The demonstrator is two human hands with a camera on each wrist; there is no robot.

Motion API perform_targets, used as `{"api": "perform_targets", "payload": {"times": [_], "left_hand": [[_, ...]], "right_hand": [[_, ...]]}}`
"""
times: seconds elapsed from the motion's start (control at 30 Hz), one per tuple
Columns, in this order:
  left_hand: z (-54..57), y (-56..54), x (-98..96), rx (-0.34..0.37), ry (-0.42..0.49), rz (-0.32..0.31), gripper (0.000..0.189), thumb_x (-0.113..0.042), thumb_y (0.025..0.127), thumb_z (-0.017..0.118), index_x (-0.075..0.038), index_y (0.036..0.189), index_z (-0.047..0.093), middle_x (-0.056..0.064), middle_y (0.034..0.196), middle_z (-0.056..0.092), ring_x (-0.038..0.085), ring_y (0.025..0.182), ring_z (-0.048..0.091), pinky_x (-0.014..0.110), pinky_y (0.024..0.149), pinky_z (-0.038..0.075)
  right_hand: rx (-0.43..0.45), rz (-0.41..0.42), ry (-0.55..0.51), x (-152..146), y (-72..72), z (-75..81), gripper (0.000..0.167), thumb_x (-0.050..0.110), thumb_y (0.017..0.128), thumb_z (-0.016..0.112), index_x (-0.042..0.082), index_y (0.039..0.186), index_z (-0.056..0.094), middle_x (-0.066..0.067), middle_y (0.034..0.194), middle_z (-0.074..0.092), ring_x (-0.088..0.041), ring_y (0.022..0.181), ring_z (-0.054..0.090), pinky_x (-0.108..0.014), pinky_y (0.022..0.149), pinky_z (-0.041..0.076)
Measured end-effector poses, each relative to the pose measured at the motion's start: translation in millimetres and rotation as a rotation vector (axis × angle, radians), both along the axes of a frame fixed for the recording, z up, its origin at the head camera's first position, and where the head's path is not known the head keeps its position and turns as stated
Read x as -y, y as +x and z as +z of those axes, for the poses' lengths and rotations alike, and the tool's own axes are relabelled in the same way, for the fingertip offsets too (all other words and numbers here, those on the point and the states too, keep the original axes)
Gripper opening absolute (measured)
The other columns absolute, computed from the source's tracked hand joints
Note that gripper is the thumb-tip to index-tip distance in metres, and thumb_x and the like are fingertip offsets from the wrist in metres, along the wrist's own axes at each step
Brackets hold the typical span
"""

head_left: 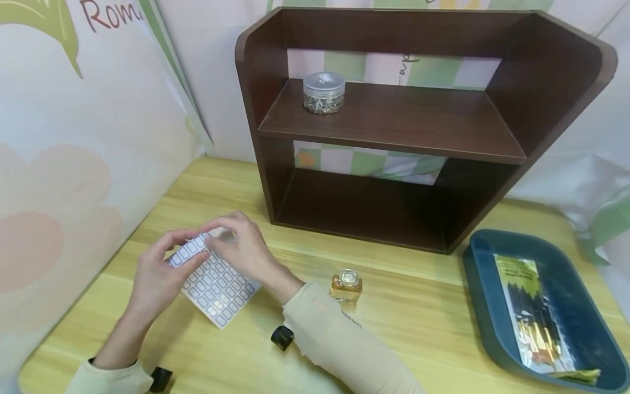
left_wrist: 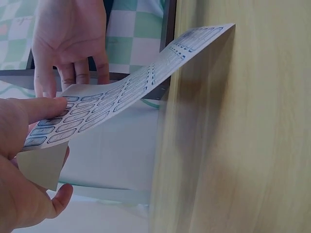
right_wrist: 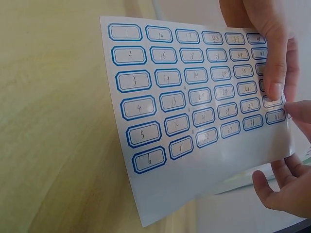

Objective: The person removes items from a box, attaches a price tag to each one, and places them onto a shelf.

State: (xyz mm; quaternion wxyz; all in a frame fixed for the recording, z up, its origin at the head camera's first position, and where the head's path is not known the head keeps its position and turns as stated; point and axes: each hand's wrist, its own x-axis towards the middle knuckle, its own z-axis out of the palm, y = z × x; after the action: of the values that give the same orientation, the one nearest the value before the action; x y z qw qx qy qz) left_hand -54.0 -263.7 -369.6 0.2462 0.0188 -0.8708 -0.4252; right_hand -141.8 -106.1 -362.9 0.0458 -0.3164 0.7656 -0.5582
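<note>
A white sheet of labels (head_left: pixel 221 298) slants above the wooden table, its lower corner close to the surface. In the right wrist view, the blue-framed labels (right_wrist: pixel 138 108) carry handwritten numbers, and a strip along one side is blank. My left hand (head_left: pixel 159 268) grips the sheet's upper edge, thumb on the printed face and fingers behind. At the upper corner, my right hand (head_left: pixel 241 246) pinches the sheet's edge between thumb and forefinger. A beige flap (left_wrist: pixel 43 165) shows beneath the sheet by the left hand. Right of the hands stands an amber perfume bottle (head_left: pixel 346 285).
Behind the hands rises a dark brown two-tier shelf (head_left: pixel 394 145). A clear lidded jar (head_left: pixel 324 94) of small silvery pieces sits on its upper board. At the right lies a dark blue tray (head_left: pixel 484 306) with a pack of brushes (head_left: pixel 534 312) in it.
</note>
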Motion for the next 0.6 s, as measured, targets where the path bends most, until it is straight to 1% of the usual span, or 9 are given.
{"api": "perform_targets", "payload": {"times": [0.1, 0.17, 0.33, 0.53, 0.6], "left_hand": [[-0.2, 0.4, -0.7, 0.005, -0.004, 0.007, 0.04, -0.002, 0.081, 0.083, -0.003, 0.118, 0.068, 0.009, 0.111, 0.068, 0.01, 0.093, 0.058, 0.016, 0.062, 0.054], [-0.9, 1.1, -1.2, 0.009, -0.004, 0.012, 0.039, -0.002, 0.081, 0.083, -0.003, 0.117, 0.068, 0.008, 0.11, 0.068, 0.01, 0.093, 0.058, 0.016, 0.062, 0.054], [-1.7, 2.6, -2.5, 0.017, 0.009, 0.022, 0.039, -0.004, 0.081, 0.084, -0.003, 0.117, 0.068, 0.009, 0.111, 0.068, 0.008, 0.094, 0.057, 0.015, 0.063, 0.053], [-0.9, 2.8, -2.3, 0.028, 0.039, 0.024, 0.039, -0.006, 0.083, 0.083, -0.003, 0.119, 0.068, 0.009, 0.109, 0.067, 0.009, 0.09, 0.057, 0.015, 0.06, 0.053], [-1.2, 3.1, -0.3, 0.039, 0.049, 0.035, 0.039, -0.006, 0.083, 0.083, -0.003, 0.119, 0.068, 0.008, 0.109, 0.066, 0.009, 0.089, 0.057, 0.015, 0.059, 0.053]], "right_hand": [[-0.008, -0.016, -0.009, 0.6, 1.0, 1.0, 0.017, 0.014, 0.089, 0.077, 0.021, 0.105, 0.077, 0.005, 0.116, 0.062, -0.007, 0.108, 0.054, -0.028, 0.095, 0.043], [0.002, -0.025, -0.008, 0.6, 2.2, 1.5, 0.015, 0.014, 0.089, 0.078, 0.021, 0.102, 0.077, 0.006, 0.117, 0.061, -0.007, 0.108, 0.054, -0.029, 0.095, 0.043], [0.009, -0.035, 0.002, -0.8, 4.5, 1.9, 0.013, 0.013, 0.089, 0.077, 0.021, 0.1, 0.077, 0.005, 0.116, 0.059, -0.008, 0.108, 0.053, -0.029, 0.095, 0.043], [-0.047, -0.08, 0.018, -5.1, 6.7, 3.0, 0.011, 0.014, 0.088, 0.079, 0.02, 0.097, 0.078, 0.001, 0.124, 0.055, -0.01, 0.114, 0.049, -0.027, 0.096, 0.042], [-0.071, -0.099, 0.022, -6.8, 8.4, 4.2, 0.01, 0.015, 0.088, 0.079, 0.02, 0.096, 0.079, 0.002, 0.123, 0.055, -0.01, 0.114, 0.048, -0.026, 0.095, 0.041]]}}
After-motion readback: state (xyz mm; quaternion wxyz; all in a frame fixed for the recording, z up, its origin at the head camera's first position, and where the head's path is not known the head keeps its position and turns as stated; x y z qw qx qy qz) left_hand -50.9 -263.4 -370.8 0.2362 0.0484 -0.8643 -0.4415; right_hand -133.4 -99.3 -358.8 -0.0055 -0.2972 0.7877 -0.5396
